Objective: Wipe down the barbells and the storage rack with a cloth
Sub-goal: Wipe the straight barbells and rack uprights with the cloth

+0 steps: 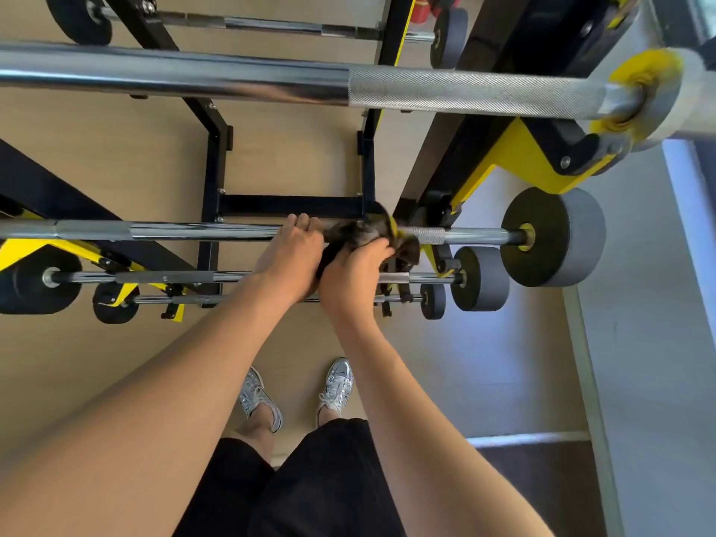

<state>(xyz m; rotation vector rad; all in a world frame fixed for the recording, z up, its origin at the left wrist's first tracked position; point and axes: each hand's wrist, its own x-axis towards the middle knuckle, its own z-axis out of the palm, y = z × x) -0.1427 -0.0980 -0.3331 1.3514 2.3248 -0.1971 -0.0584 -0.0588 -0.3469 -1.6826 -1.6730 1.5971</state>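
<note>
"Chrome first, then? Which bar is in hand?"

"The middle one: the thin chrome steel barbell (193, 230) with round black-and-grey plates, lying across the black and yellow steel storage rack (290, 205). The dark crumpled cloth (356, 232) is bunched on its shaft, just beside the right-hand yellow cradle."

"And the hands?"

"The left hand (294, 257) has its fingers (302, 220) curled over the shaft, touching the cloth's left edge. The right hand (354, 275) is curled round the cloth from below and grips it. How tightly, I cannot tell."

"So how should this stroke go?"

"I'd say wrap the cloth fully round the shaft rather than dab at the top, then draw it along while twisting, so the underside gets done too. The left hand should brace the bar so it doesn't roll in its cradles."

"Anything to watch?"

"The rough knurled band (426, 235) just to the right will likely snag fibres and hold grime, so shorter, firmer passes there. Fingers should stay out of the gap where the shaft meets the cradle."

"How much is left?"

"Plenty, by my reckoning: the thick silver barbell (193, 77) above, the smaller dark-plated barbells (155, 277) below, and the rack's own arms."
</note>
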